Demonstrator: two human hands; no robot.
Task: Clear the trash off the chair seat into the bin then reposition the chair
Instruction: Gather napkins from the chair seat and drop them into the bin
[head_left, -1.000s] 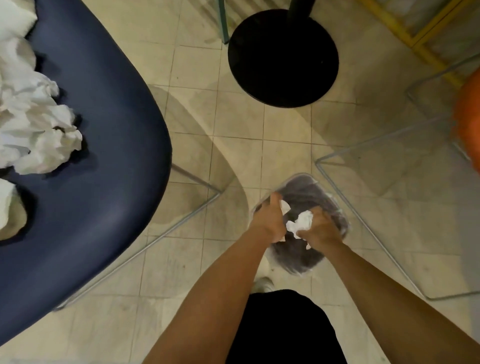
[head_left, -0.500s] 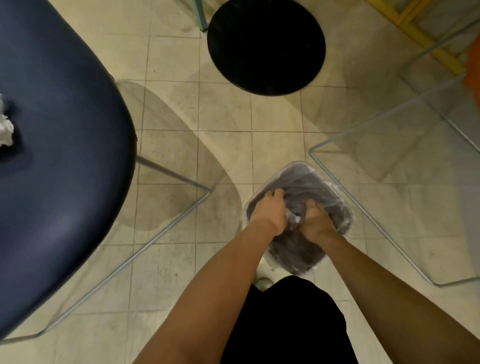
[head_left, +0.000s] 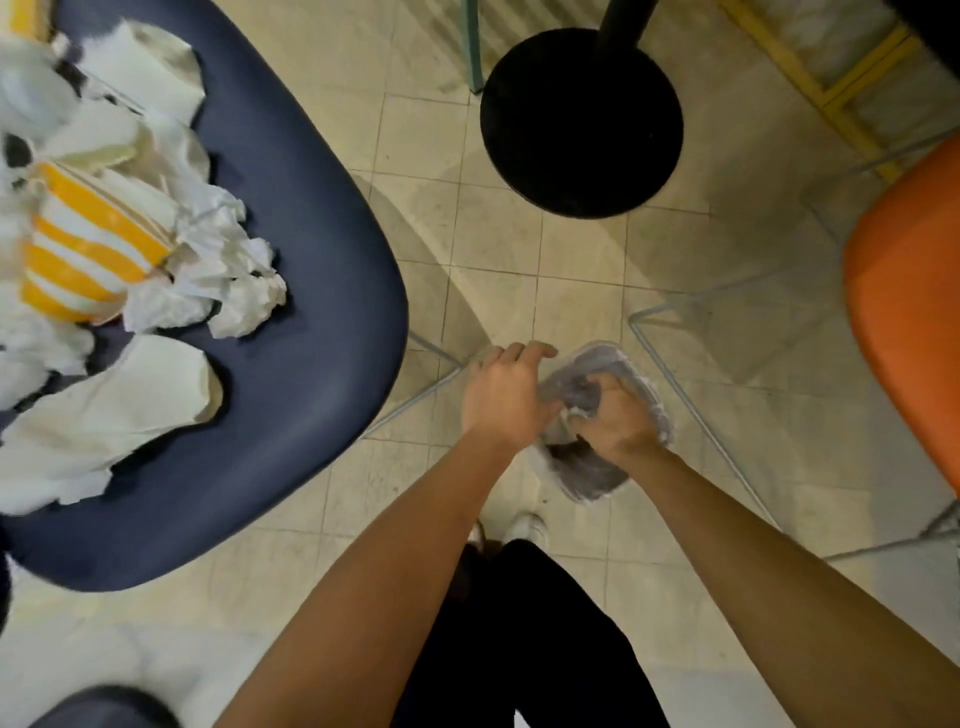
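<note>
The navy chair seat (head_left: 291, 312) fills the left of the view. On it lie crumpled white napkins (head_left: 228, 280), a yellow-and-white striped paper container (head_left: 78, 260) and a flat white paper bag (head_left: 119, 415). A small bin (head_left: 641, 384) lined with a clear plastic bag stands on the floor to the right of the seat. My right hand (head_left: 613, 415) is inside the bin's mouth, fingers curled round a scrap of white paper (head_left: 574, 413). My left hand (head_left: 501, 395) hovers at the bin's left rim, its fingers loose and holding nothing.
A black round table base (head_left: 582, 124) stands on the tiled floor beyond the bin. An orange chair (head_left: 904, 332) with thin wire legs (head_left: 701, 415) is close on the right. A yellow frame (head_left: 831, 88) runs along the far right. My shoe (head_left: 524, 525) is just behind the bin.
My left hand has come up out of the bin and shifted left, now holding nothing. My right hand stays down in the bin. The view has swung, bringing the seat's trash into sight.
</note>
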